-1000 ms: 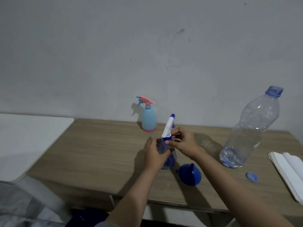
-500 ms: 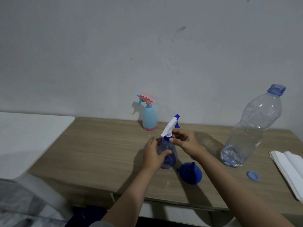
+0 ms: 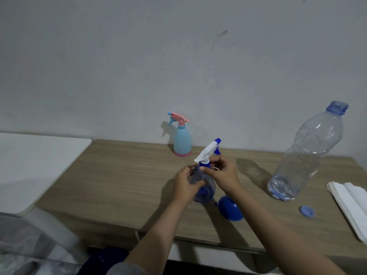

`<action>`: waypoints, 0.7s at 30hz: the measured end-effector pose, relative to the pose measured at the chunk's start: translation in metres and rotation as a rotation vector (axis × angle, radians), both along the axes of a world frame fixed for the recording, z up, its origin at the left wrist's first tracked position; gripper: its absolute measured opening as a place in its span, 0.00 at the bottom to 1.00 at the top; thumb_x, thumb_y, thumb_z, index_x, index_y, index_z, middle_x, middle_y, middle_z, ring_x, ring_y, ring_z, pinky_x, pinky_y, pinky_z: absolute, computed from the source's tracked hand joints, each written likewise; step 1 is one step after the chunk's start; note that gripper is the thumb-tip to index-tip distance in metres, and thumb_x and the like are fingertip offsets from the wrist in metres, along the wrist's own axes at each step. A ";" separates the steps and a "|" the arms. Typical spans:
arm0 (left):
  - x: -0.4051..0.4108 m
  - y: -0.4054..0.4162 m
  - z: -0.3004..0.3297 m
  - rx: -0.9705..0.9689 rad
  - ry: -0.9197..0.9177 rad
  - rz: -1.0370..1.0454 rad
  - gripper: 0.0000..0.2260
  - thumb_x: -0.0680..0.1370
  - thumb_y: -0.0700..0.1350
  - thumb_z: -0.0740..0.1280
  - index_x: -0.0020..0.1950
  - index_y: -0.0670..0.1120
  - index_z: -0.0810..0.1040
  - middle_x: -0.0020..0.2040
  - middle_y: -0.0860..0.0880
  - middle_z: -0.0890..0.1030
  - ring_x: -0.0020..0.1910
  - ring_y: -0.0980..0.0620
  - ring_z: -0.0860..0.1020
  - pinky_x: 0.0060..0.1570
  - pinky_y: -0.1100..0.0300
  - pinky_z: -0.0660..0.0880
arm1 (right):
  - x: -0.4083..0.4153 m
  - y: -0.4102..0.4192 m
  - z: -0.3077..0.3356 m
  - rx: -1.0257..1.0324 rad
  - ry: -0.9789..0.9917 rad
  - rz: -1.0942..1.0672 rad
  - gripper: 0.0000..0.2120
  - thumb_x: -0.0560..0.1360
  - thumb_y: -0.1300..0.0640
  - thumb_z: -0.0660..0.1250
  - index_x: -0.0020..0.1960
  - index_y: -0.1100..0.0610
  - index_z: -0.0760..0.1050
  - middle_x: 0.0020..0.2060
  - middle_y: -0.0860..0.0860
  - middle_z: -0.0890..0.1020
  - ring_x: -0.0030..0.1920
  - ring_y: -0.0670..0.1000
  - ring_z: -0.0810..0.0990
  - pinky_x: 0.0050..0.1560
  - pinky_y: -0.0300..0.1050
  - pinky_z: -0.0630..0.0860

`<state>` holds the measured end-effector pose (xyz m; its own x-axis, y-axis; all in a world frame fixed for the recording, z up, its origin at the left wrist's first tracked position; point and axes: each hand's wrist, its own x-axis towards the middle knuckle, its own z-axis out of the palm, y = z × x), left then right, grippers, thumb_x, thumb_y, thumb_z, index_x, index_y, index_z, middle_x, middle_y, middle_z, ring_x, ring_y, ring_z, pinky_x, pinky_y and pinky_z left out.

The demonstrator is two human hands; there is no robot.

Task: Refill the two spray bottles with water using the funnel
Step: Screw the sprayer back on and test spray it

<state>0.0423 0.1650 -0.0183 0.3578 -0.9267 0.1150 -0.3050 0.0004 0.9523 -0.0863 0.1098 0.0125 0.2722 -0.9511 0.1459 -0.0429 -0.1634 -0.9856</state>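
A clear spray bottle (image 3: 206, 192) with a blue base stands on the wooden table (image 3: 127, 175). My left hand (image 3: 186, 185) grips its body. My right hand (image 3: 222, 172) pinches the blue collar under its white and blue spray head (image 3: 207, 151), which leans to the right. A blue funnel (image 3: 230, 208) lies on its side just right of the bottle. A light blue spray bottle (image 3: 182, 139) with a pink head stands upright at the wall. A large clear water bottle (image 3: 305, 155), uncapped, stands at the right with a little water at its bottom.
A blue bottle cap (image 3: 306, 211) lies in front of the water bottle. A stack of white paper napkins (image 3: 351, 205) sits at the table's right edge. A white table (image 3: 35, 159) adjoins the left side. A grey wall runs behind.
The spray head has turned, its nozzle swinging from nearly upright toward the right, while my right hand shifted round the collar. My left hand kept hold of the bottle body.
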 end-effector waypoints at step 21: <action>0.002 -0.001 0.000 -0.014 -0.033 -0.018 0.23 0.66 0.41 0.78 0.58 0.46 0.76 0.55 0.52 0.80 0.55 0.59 0.77 0.50 0.72 0.73 | 0.009 0.014 -0.005 -0.124 0.051 -0.084 0.13 0.72 0.63 0.72 0.51 0.47 0.78 0.48 0.43 0.82 0.52 0.44 0.80 0.55 0.49 0.78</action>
<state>0.0446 0.1641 -0.0188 0.3372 -0.9310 0.1397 -0.3363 0.0195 0.9416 -0.0771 0.1240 0.0075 0.2023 -0.9465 0.2516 -0.1111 -0.2774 -0.9543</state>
